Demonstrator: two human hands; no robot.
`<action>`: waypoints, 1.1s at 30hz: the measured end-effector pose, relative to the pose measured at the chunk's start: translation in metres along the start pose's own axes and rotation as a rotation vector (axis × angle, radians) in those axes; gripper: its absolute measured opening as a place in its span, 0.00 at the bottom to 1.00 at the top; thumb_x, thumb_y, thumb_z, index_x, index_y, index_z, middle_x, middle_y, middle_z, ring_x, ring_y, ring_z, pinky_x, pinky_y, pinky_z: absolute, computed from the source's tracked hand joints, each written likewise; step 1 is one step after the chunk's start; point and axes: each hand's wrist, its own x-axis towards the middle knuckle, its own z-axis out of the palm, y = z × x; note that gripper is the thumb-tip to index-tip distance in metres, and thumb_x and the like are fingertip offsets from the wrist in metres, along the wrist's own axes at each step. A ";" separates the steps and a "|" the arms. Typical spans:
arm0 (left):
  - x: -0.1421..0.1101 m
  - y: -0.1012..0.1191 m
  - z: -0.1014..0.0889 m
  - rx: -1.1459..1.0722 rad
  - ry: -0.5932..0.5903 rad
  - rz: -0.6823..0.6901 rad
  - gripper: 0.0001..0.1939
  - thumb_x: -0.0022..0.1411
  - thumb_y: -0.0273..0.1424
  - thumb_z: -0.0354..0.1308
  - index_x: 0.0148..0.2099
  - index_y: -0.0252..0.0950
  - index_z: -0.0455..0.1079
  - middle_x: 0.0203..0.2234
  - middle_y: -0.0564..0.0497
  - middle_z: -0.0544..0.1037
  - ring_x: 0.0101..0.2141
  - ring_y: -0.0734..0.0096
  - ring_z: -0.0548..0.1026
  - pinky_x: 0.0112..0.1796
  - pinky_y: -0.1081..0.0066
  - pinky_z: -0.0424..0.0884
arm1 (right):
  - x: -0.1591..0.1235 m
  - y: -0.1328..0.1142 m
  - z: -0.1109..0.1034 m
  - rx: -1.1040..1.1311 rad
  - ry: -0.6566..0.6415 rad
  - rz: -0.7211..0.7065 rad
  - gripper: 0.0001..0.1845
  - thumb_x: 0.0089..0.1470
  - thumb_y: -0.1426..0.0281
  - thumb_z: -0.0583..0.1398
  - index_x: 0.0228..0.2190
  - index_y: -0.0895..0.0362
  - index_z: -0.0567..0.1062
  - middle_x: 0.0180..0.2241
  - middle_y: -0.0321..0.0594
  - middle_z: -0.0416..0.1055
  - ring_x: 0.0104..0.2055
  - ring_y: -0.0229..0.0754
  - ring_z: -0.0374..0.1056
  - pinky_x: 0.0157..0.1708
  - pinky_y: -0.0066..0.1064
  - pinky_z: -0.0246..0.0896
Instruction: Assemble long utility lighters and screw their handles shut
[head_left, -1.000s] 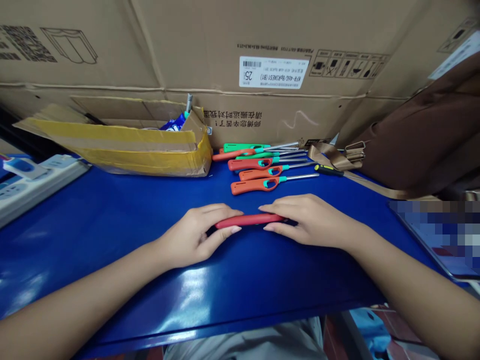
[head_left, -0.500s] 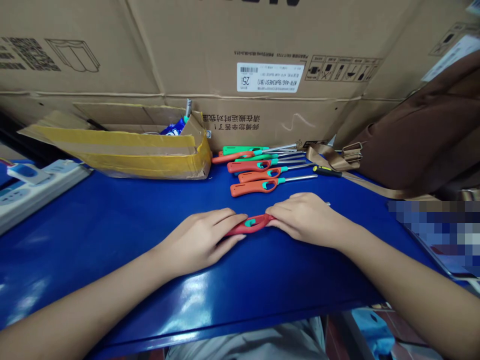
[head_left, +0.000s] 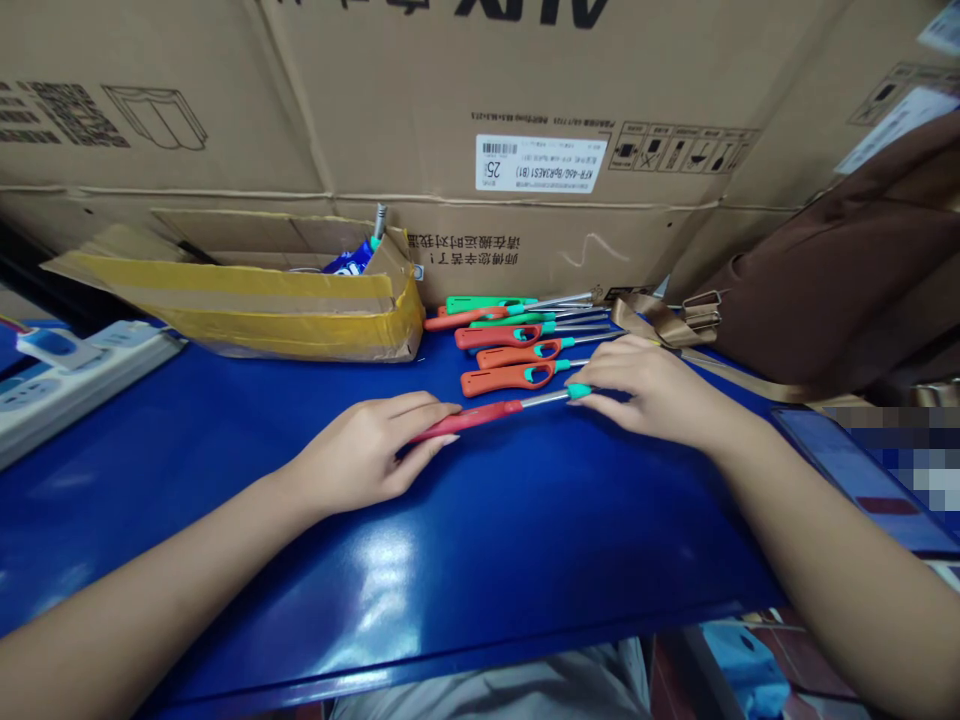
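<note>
My left hand (head_left: 375, 452) is closed around the rear of a red gas lighter (head_left: 480, 414), holding it above the blue table. A bare length of metal rod (head_left: 544, 398) runs from the lighter's front to a teal collar (head_left: 578, 391). The fingertips of my right hand (head_left: 649, 392) pinch that collar, and whatever lies beyond it is hidden by the hand. Just behind, an orange gas lighter (head_left: 499, 380) rests on the table in front of several more red, orange and green ones, their metal tubes pointing right.
An open cardboard box (head_left: 300, 320) with yellow tape stands at the back left, near a white power strip (head_left: 82, 375). A large carton (head_left: 375, 110) rises behind the table. On the right are a brown bag (head_left: 840, 260), its strap (head_left: 742, 370) and a flat screen device (head_left: 862, 480).
My right hand has moved away from the red handle, up and right, with the teal collar, exposing the metal rod. My left hand has shifted left and slightly up with the red lighter.
</note>
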 end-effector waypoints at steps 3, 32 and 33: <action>-0.001 0.008 0.007 -0.046 -0.026 -0.023 0.13 0.72 0.30 0.54 0.55 0.31 0.72 0.41 0.45 0.80 0.38 0.66 0.79 0.39 0.70 0.73 | 0.003 -0.013 0.007 0.035 -0.011 -0.069 0.11 0.66 0.66 0.59 0.38 0.58 0.80 0.34 0.43 0.80 0.39 0.45 0.72 0.42 0.36 0.59; 0.001 0.037 0.018 -0.147 -0.070 -0.165 0.15 0.69 0.32 0.56 0.55 0.35 0.74 0.43 0.46 0.81 0.39 0.65 0.79 0.40 0.68 0.73 | 0.010 -0.054 0.033 0.089 -0.105 -0.090 0.09 0.66 0.70 0.55 0.38 0.57 0.74 0.32 0.40 0.73 0.33 0.40 0.69 0.33 0.31 0.60; 0.000 0.034 0.019 -0.122 -0.069 -0.156 0.18 0.69 0.33 0.56 0.58 0.35 0.72 0.46 0.45 0.80 0.43 0.63 0.79 0.43 0.67 0.74 | 0.010 -0.051 0.032 0.123 -0.118 -0.052 0.08 0.66 0.70 0.55 0.38 0.57 0.74 0.33 0.40 0.73 0.34 0.40 0.69 0.34 0.30 0.60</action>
